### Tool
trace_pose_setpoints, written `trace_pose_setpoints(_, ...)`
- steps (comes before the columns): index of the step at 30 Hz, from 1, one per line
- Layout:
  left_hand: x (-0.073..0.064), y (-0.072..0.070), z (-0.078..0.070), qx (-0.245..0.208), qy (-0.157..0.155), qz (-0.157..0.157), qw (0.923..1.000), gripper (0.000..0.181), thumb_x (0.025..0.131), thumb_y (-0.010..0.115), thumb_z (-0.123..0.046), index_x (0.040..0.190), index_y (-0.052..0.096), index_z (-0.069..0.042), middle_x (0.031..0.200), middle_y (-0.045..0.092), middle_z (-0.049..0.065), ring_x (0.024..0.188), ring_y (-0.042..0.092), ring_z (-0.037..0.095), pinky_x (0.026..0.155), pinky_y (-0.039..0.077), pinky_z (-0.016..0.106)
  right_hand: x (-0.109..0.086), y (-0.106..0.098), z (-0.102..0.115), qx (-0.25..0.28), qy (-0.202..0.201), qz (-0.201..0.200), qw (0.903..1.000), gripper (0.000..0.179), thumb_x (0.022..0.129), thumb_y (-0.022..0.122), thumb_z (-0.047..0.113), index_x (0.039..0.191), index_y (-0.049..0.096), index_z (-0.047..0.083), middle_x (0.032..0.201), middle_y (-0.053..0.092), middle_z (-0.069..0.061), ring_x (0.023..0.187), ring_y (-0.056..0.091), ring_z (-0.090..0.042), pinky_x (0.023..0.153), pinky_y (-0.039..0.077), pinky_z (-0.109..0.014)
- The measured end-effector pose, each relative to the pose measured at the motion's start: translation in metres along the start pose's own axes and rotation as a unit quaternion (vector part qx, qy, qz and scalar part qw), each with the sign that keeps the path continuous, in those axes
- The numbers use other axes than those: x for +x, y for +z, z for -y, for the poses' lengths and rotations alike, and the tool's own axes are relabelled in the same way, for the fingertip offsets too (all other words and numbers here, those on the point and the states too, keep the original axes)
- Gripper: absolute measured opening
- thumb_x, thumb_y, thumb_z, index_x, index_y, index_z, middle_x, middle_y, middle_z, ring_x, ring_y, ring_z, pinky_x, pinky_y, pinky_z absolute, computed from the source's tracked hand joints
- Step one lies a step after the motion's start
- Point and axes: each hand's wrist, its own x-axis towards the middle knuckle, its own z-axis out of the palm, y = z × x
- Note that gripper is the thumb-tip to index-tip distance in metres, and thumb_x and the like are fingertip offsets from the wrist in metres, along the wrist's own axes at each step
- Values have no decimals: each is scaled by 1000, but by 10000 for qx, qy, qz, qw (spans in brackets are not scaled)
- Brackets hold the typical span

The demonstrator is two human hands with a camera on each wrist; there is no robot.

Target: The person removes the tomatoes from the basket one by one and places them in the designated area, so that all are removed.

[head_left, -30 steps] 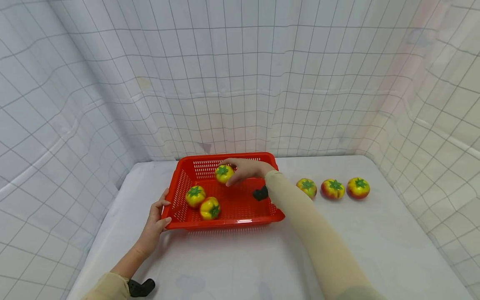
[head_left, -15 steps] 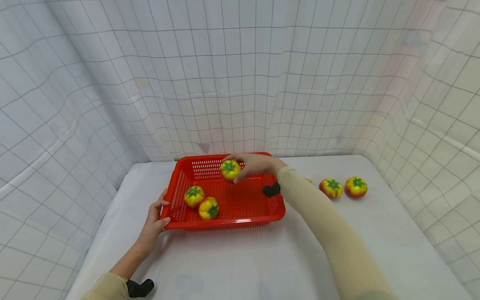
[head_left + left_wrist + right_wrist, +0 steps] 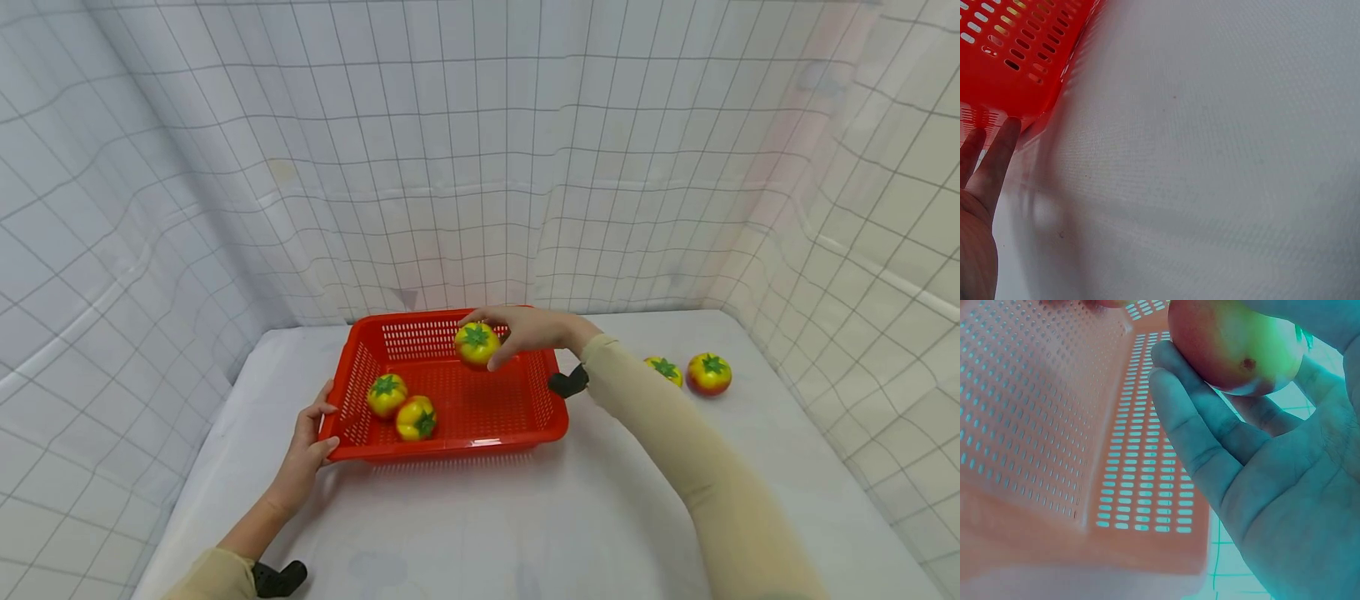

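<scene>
In the head view, a red perforated plastic basket (image 3: pixel 450 450) stands on the white-covered table. My left hand (image 3: pixel 300 446) grips its left rim near the front corner; two of its fingers (image 3: pixel 997 162) touch the basket in the left wrist view. My right hand (image 3: pixel 532 329) holds a red-and-yellow tomato (image 3: pixel 477 344) with a green star-shaped top, raised over the back of the basket. Its fingers curl under the tomato (image 3: pixel 1241 353) in the right wrist view. Two similar tomatoes, one upright (image 3: pixel 387 395) and one tilted (image 3: pixel 416 418), lie in the basket's left part.
To the right on the table sit another tomato (image 3: pixel 708 374) and one (image 3: pixel 664 370) partly hidden by the right sleeve (image 3: pixel 675 442). White grid-patterned curtains (image 3: pixel 420 167) hang behind and at both sides. Black devices are worn at the left wrist (image 3: pixel 280 578) and right wrist (image 3: pixel 567 382).
My right hand has moved to the right with the tomato, staying over the basket. The right sleeve now covers more of the tomatoes on the table. My left hand keeps its place.
</scene>
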Motion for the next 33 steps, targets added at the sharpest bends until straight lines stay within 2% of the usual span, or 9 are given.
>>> trace_pose_setpoints(9, 0, 1, 0, -23, -22, 33, 10000, 35, 100, 39, -2, 133, 27, -10, 173, -3, 1, 155, 2, 33, 91, 52, 18, -33, -4, -12, -162, 13, -137, 9998, 72, 81, 86, 27, 141, 51, 42, 142, 48, 5, 129, 46, -25, 95, 53, -40)
trace_pose_setpoints(16, 1, 1, -1, -12, -46, 34, 10000, 35, 99, 38, 0, 131, 29, -13, 173, -3, 1, 155, 2, 33, 90, 52, 18, -61, -9, -21, -178, 85, -221, 9996, 73, 80, 86, 32, 143, 50, 43, 142, 49, 6, 128, 47, -23, 93, 54, -41)
trace_pose_setpoints(26, 0, 0, -2, -21, -34, 11, 10000, 35, 99, 38, -1, 130, 30, -15, 173, -3, 3, 155, 5, 29, 91, 51, 18, -99, -18, -38, 67, 139, -290, 9995, 72, 82, 84, 28, 143, 49, 43, 142, 51, 7, 117, 60, -27, 93, 53, -44)
trace_pose_setpoints(33, 0, 1, -2, -12, -61, 25, 10000, 35, 99, 39, -1, 130, 31, -16, 173, -3, 2, 155, 5, 28, 91, 51, 18, -126, -19, -49, 239, 445, -508, 9974, 70, 83, 83, 27, 142, 49, 42, 133, 59, 2, 112, 64, -27, 95, 49, -47)
